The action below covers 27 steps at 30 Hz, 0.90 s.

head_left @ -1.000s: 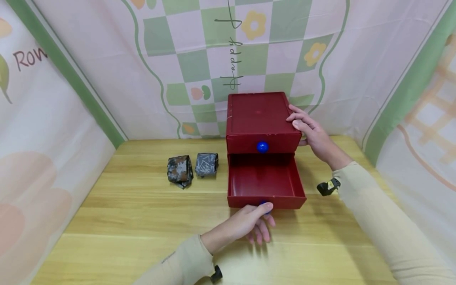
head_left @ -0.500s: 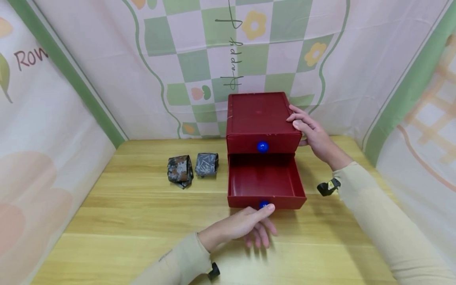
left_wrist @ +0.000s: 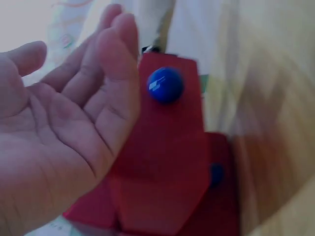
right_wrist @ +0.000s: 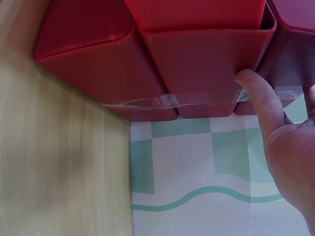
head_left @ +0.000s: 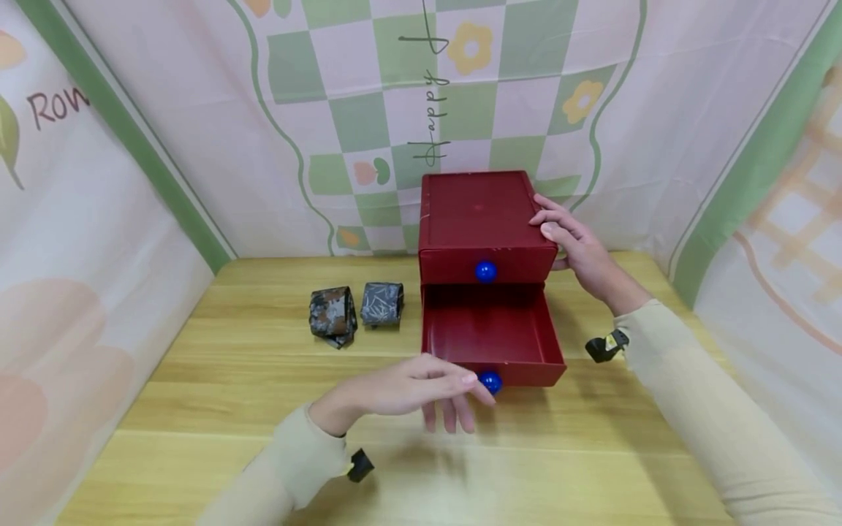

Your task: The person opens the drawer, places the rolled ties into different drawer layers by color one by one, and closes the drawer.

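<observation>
A dark red drawer cabinet (head_left: 477,212) stands on the table, with a drawer (head_left: 493,332) pulled out below its top one. Nothing lies inside that drawer. Just left of the drawer's blue knob (head_left: 490,382), my left hand (head_left: 421,387) hovers with loose, extended fingers and holds nothing. In the left wrist view, the palm is turned toward the camera, apart from the blue knob (left_wrist: 166,85). My right hand (head_left: 579,252) rests against the cabinet's upper right side. In the right wrist view, a fingertip (right_wrist: 248,81) touches the red side wall (right_wrist: 197,64) near clear tape.
Two folded dark patterned bundles, a camouflage one (head_left: 332,314) and a grey one (head_left: 381,303), lie left of the cabinet. The top drawer, with a blue knob (head_left: 485,272), is closed. Behind the wooden table (head_left: 263,409) hangs a printed curtain (head_left: 368,124).
My left hand has let go of the lower drawer's knob and moved left, leaving the knob in full view. The drawer and my right hand have stayed in place.
</observation>
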Available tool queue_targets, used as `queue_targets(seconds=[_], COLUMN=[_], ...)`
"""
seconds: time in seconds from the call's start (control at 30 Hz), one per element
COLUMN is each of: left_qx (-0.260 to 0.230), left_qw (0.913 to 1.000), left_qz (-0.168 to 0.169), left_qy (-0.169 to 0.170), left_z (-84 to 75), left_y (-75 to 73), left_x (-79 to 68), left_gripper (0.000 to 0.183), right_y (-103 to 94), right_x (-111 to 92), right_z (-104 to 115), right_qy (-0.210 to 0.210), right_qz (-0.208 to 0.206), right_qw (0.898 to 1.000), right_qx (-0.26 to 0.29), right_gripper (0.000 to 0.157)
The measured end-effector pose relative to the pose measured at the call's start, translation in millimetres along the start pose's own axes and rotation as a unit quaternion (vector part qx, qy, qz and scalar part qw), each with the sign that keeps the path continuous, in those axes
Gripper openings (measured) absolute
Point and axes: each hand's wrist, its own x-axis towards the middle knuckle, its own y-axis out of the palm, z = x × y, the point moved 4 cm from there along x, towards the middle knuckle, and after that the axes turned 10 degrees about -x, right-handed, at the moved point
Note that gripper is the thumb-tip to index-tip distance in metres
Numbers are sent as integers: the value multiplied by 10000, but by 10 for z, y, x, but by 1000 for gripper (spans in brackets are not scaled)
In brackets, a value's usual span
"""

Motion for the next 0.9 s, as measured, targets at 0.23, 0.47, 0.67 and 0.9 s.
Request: queue_targets(seconds=[0.23,0.47,0.67,0.9], left_qx=[166,295,218,174], left_qw=[9849,9524,9369,9165], left_qz=[-1034,-2413,-2778,-3302], left_qy=[1375,1840,2110,2250], left_z=[-343,-569,-656,-661], left_y=[-339,-690,-889,-1092], left_x=[-299,-638,-809,-942], left_gripper=[37,33,34,39], right_y=[-1,-3,0,1], right_x=[0,0,1,2], right_z=[8,7,14,17], right_qy=[40,63,66,50], right_qz=[-15,-15,-13,-15], right_qw=[10000,9999,9999,9999], right_qx=[-86,-77,-119,-113], right_gripper=[30,29,29,29])
